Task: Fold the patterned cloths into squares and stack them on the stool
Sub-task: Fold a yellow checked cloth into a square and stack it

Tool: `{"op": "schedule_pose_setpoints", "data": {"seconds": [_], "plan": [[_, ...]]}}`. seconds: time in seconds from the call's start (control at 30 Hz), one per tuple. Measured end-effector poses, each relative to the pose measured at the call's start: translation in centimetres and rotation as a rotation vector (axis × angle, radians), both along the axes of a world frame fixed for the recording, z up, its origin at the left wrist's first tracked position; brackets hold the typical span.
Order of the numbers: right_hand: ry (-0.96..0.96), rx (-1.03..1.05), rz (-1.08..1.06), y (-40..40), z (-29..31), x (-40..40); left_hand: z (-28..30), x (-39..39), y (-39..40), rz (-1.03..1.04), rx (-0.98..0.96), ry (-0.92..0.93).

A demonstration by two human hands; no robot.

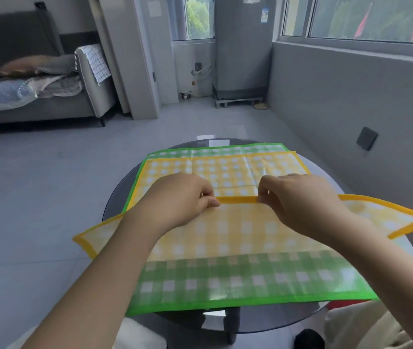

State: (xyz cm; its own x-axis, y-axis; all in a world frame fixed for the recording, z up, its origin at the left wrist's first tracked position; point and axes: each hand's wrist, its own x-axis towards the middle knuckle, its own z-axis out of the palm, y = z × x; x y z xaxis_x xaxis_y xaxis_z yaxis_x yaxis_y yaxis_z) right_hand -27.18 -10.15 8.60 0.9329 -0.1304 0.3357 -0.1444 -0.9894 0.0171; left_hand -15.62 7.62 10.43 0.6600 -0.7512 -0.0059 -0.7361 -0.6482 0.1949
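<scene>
Yellow gingham fabric with a solid yellow hem, the yellow checked cloth (238,233), is what I have in both hands: my left hand (180,197) pinches its hemmed near edge between thumb and curled fingers, and my right hand (298,200) pinches the same edge just beside it, a short strip of hem stretched between the two. That edge is lifted and carried over the middle of the cloth, so its two side corners jut out past my wrists, left and right, off the support. Under it lies the green checked cloth with a bright green border (250,283), spread flat, showing along the near side, the left edge and the far edge. Both rest on the round dark glass table (117,205). My forearms cover part of both cloths. Farther off I see a grey sofa (37,96) piled with bedding at left, a grey refrigerator (240,46) on a stand ahead, and windows (374,16) along the right wall.
</scene>
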Motion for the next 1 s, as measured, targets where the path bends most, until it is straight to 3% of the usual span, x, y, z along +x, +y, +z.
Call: {"op": "schedule_pose_setpoints", "data": {"seconds": [0.23,0.5,0.67,0.83,1.0], "plan": [[-0.056,0.065,-0.021,-3.9,-5.0,7.3,-5.7,5.2,-4.3,0.06,-0.04,-0.216],[0.054,0.125,-0.07,-6.1,-9.8,11.7,-11.3,8.5,-6.7,0.082,-0.106,-0.111],[-0.004,0.163,-0.095,-5.9,-11.2,12.1,-12.7,9.3,-7.2,0.107,-0.162,-0.125],[-0.026,0.186,-0.139,-5.8,-11.7,12.5,-13.1,8.1,-7.5,0.143,-0.236,-0.121],[-0.026,0.186,-0.191,-5.4,-11.6,12.7,-13.5,5.1,-7.0,0.132,-0.193,-0.1]]}}
